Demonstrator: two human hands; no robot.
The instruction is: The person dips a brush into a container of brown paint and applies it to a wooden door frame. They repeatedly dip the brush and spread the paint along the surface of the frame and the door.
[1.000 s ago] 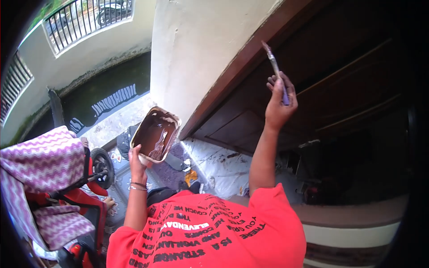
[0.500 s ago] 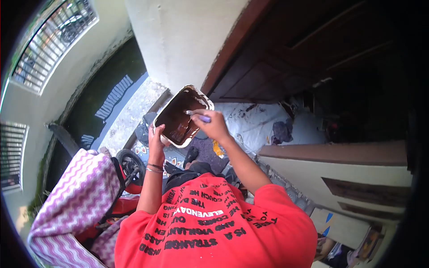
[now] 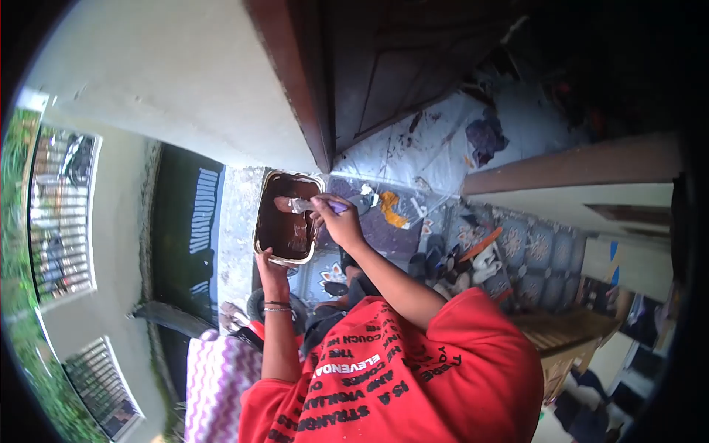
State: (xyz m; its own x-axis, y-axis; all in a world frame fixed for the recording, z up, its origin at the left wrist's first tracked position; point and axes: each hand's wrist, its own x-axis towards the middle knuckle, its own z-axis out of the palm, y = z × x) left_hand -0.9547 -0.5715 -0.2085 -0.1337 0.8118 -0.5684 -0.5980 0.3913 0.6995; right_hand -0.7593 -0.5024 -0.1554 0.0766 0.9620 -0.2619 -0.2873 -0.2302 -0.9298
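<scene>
My left hand [image 3: 272, 275] holds the near end of a rectangular white tub [image 3: 294, 260], its thumb at the rim. Brown paint [image 3: 279, 235] coats the inside of the tub and smears its edges. My right hand [image 3: 341, 223] is closed around the purple handle of a paintbrush [image 3: 302, 206]. The brush lies roughly level over the tub, its metal part pale and its bristles brown. Whether the bristles touch the paint is hard to tell.
A dark brown door [image 3: 399, 88] stands ahead, beside a pale wall [image 3: 185, 81]. Paint-spotted sheeting [image 3: 436, 140] covers the floor there. A yellow cloth [image 3: 391, 210], assorted items and an orange object [image 3: 480, 244] lie at right. A striped purple-white cloth [image 3: 218, 384] hangs at lower left.
The view has swung round, and the tub has turned more upright in it. The brush has shifted, its bristles now reaching toward the tub's far left side. Both hands keep their holds.
</scene>
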